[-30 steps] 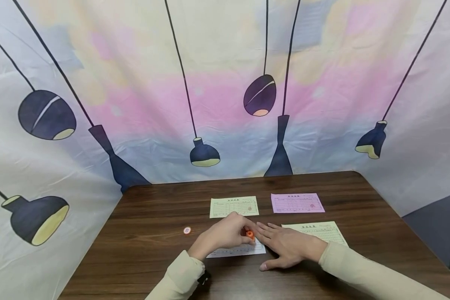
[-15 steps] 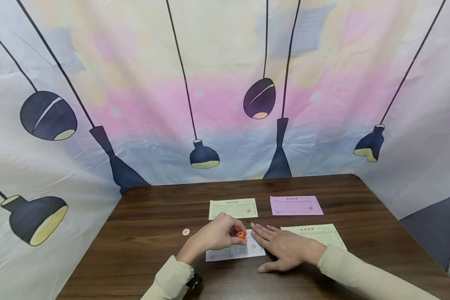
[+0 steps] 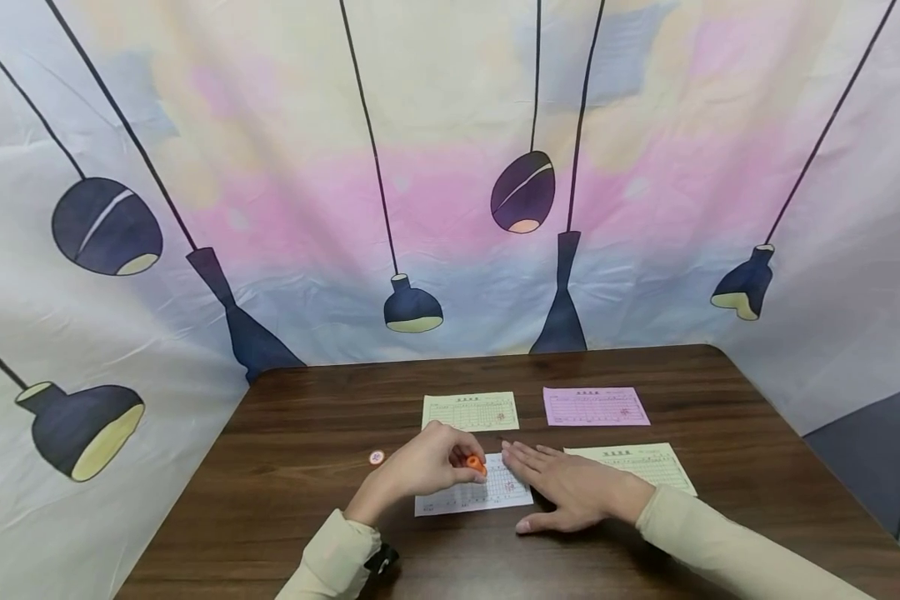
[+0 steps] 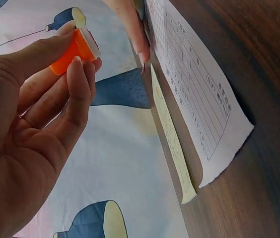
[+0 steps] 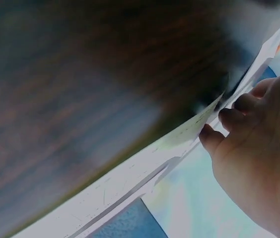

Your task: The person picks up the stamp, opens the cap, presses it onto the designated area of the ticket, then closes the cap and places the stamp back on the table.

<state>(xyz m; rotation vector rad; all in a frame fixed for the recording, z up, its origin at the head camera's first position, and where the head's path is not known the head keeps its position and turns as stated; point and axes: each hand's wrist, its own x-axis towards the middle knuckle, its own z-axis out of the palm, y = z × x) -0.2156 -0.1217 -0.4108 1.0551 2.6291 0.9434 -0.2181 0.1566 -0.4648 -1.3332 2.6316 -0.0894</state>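
My left hand [image 3: 422,463] pinches a small orange stamp [image 3: 476,465] between thumb and fingertips. In the left wrist view the stamp [image 4: 70,55] has a white rim and a bit of red at its face, held off the paper. Under it lies a white printed form [image 3: 468,498] with a red mark near its right end, partly covered by the left hand. My right hand [image 3: 576,490] lies with straight, slightly spread fingers, its fingertips at the white form's right edge. Its forearm side overlaps a light green form [image 3: 652,467].
Behind the hands lie another light green form [image 3: 468,410] and a pink form [image 3: 596,406], each with a red mark. A small round white disc with a reddish rim [image 3: 377,457] sits left of the left hand. The wooden table [image 3: 270,467] meets a printed curtain [image 3: 465,200].
My left hand has lifted the orange stamp away from the white form's right part and drawn it leftward, uncovering a red mark. The right hand stays nearly still.
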